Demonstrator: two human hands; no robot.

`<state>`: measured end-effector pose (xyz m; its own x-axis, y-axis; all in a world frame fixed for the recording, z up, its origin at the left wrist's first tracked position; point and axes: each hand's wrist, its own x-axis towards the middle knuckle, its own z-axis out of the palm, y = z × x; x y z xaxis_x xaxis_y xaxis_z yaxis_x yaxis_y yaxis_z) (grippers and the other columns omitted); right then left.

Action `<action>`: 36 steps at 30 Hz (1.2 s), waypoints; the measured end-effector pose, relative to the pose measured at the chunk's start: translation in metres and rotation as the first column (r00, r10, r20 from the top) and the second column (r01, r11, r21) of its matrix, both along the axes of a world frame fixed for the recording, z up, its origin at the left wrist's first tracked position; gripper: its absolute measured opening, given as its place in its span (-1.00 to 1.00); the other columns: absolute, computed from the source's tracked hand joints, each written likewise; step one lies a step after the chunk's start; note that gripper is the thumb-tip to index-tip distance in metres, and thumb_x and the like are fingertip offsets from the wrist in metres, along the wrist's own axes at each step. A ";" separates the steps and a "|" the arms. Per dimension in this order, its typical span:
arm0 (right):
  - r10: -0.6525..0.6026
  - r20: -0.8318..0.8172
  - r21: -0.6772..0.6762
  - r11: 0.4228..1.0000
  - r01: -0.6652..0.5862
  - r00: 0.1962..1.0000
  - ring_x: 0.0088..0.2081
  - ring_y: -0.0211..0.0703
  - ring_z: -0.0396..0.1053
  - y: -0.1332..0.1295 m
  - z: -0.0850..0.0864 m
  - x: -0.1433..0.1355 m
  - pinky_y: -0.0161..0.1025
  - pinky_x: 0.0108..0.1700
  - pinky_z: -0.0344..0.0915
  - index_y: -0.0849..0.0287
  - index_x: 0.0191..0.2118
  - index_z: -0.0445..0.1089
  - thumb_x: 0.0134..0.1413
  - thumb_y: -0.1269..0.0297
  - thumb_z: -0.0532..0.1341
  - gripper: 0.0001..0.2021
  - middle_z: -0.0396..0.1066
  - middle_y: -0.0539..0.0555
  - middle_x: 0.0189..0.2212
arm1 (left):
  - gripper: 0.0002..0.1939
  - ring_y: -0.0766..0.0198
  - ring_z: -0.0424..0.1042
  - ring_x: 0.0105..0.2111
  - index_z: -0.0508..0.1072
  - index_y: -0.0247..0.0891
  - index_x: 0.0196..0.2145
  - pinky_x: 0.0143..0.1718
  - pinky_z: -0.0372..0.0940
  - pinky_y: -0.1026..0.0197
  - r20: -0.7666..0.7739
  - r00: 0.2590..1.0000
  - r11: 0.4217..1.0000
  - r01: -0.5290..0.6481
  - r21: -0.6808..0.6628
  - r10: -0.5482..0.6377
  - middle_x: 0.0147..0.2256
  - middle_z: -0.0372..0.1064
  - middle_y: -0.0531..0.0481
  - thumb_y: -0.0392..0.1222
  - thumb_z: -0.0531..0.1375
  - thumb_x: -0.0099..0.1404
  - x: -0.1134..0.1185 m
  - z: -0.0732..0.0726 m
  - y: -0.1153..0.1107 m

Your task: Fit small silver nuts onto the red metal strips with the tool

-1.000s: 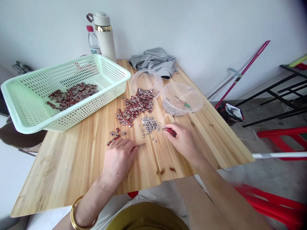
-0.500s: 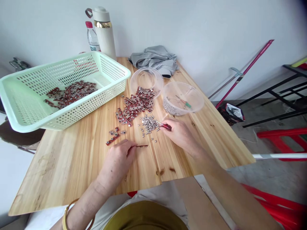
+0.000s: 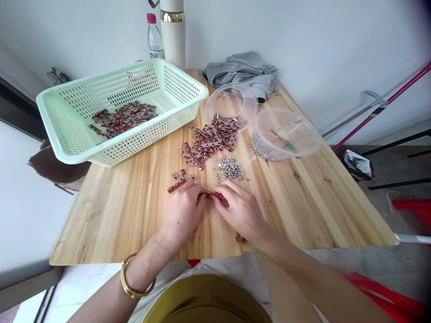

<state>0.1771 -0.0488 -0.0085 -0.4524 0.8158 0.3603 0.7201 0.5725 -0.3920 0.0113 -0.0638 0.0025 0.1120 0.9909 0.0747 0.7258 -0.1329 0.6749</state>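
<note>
My left hand (image 3: 185, 206) is closed, pinching a small reddish-brown strip (image 3: 208, 196) that is mostly hidden by the fingers. My right hand (image 3: 240, 211) is closed around a red-handled screwdriver (image 3: 219, 195), whose thin metal shaft points left to the left fingertips at the strip. Just beyond the hands lies a pile of small silvery metal pieces (image 3: 230, 168). A heap of reddish-brown strips with metal studs (image 3: 210, 141) is behind it. Several separate strips (image 3: 177, 183) lie beyond my left hand.
A pale green perforated basket (image 3: 141, 146) with more strips stands at the left. Two clear plastic tubs sit behind the pile; the right tub (image 3: 303, 148) holds metal pieces and a green-handled screwdriver (image 3: 284, 141). Grey cloth (image 3: 242, 72), a bottle (image 3: 155, 40) and a flask (image 3: 175, 40) are at the back.
My right hand has moved left and nearer, from the metal pieces to my left hand, bringing the screwdriver to the strip. The camera view has shifted, so the table appears further right.
</note>
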 end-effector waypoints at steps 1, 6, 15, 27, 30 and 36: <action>-0.006 0.001 0.000 1.000 0.006 1.000 -0.35 -0.21 0.40 0.000 -0.001 0.000 -0.31 -0.32 0.27 0.15 -0.31 0.39 0.19 0.44 0.13 -0.88 0.41 0.03 -0.37 | -0.80 0.26 0.46 -0.31 0.54 -0.26 -0.32 -0.22 0.33 0.21 -0.006 1.000 1.000 -0.009 -0.002 0.009 -0.33 0.45 -0.01 -0.43 0.13 0.28 0.000 0.000 0.000; -0.022 0.014 0.006 1.000 0.022 1.000 -0.33 -0.20 0.41 -0.004 -0.003 -0.002 -0.30 -0.31 0.28 0.14 -0.28 0.39 0.23 0.40 0.12 -0.89 0.42 0.05 -0.34 | -0.81 0.25 0.46 -0.32 0.53 -0.24 -0.36 -0.28 0.32 0.22 -0.042 0.998 0.999 -0.051 0.002 0.051 -0.35 0.44 0.00 -0.41 0.14 0.26 0.002 -0.001 -0.002; -0.011 0.098 0.071 0.997 0.004 0.995 -0.35 -0.19 0.41 -0.007 -0.003 -0.008 -0.28 -0.36 0.26 0.17 -0.26 0.39 0.30 0.36 0.07 -0.84 0.43 0.07 -0.34 | -0.83 0.24 0.45 -0.34 0.50 -0.26 -0.40 -0.31 0.30 0.22 -0.070 0.996 0.999 -0.053 -0.005 0.053 -0.37 0.44 -0.01 -0.41 0.14 0.25 0.001 -0.003 -0.002; -0.116 0.004 -0.018 0.993 0.116 0.993 -0.26 -0.18 0.45 -0.053 0.004 0.006 -0.28 -0.30 0.38 0.15 0.18 0.30 0.28 0.47 0.01 -0.60 0.38 0.14 -0.19 | -0.83 0.25 0.39 -0.38 0.38 -0.26 -0.46 -0.36 0.25 0.23 -0.078 0.993 0.996 -0.084 0.017 0.085 -0.41 0.37 0.00 -0.45 0.11 0.22 0.004 -0.003 -0.006; -0.183 0.063 0.032 0.983 0.181 0.981 -0.35 -0.22 0.44 -0.060 -0.002 -0.003 -0.32 -0.44 0.31 0.19 0.14 0.35 0.25 0.49 0.00 -0.60 0.39 0.14 -0.21 | -0.84 0.26 0.37 -0.39 0.38 -0.27 -0.45 -0.36 0.24 0.23 -0.081 0.994 0.997 -0.072 0.031 0.075 -0.40 0.35 0.00 -0.44 0.11 0.23 0.004 -0.004 -0.007; -0.258 0.192 0.118 0.964 0.239 0.947 -0.48 -0.29 0.38 -0.061 -0.003 -0.013 -0.32 -0.54 0.20 0.17 0.12 0.39 0.25 0.49 0.00 -0.60 0.42 0.09 -0.27 | -0.84 0.28 0.34 -0.41 0.36 -0.26 -0.48 -0.37 0.21 0.23 -0.082 0.993 0.996 -0.086 -0.014 0.085 -0.42 0.33 0.03 -0.44 0.13 0.21 0.005 -0.003 -0.007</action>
